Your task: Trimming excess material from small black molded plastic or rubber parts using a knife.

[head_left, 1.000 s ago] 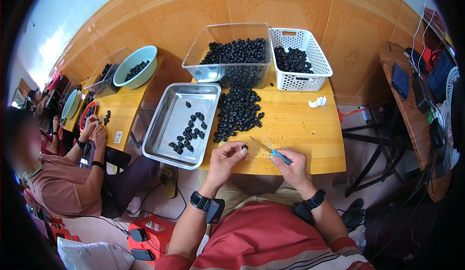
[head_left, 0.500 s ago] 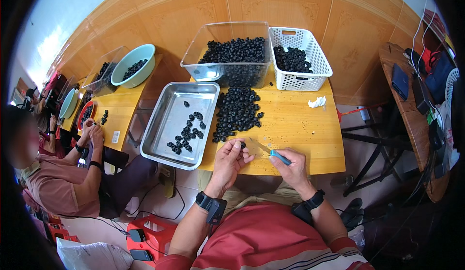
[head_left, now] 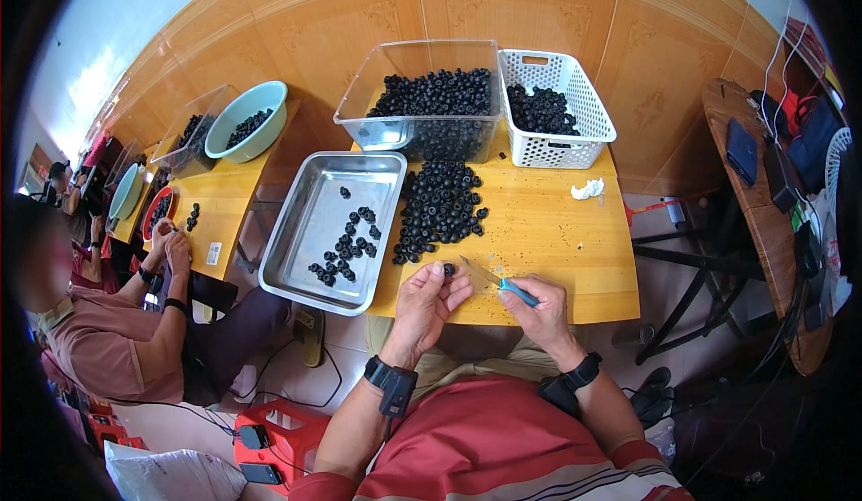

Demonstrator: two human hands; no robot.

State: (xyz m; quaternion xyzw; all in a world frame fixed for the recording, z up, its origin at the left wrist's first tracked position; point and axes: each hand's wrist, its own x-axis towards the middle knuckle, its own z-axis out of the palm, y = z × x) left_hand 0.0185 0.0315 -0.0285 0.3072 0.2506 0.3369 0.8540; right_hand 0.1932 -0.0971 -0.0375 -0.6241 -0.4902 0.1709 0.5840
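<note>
Between the fingertips of my left hand (head_left: 426,299) is a small round black part (head_left: 449,269) with a hollow in it, looking like moulded rubber. My right hand (head_left: 540,312) is closed round the blue handle of a knife (head_left: 485,272); its thin blade points up and left, with the tip near the held part. Whether blade and part touch, I cannot tell. Just beyond my left hand lies a heap of similar black parts (head_left: 440,206) on the yellow table (head_left: 584,272). Left of the heap, a metal tray (head_left: 296,268) holds several more, scattered.
At the back stand a clear plastic bin (head_left: 359,131) and a white perforated basket (head_left: 561,153), both holding black parts. A crumpled white tissue (head_left: 588,189) and dark crumbs lie on the right. Leftward, another person (head_left: 135,339) works at a table with a green basin (head_left: 247,122).
My left hand has turned slightly, so the black part's face shows more. The right hand and knife have barely moved.
</note>
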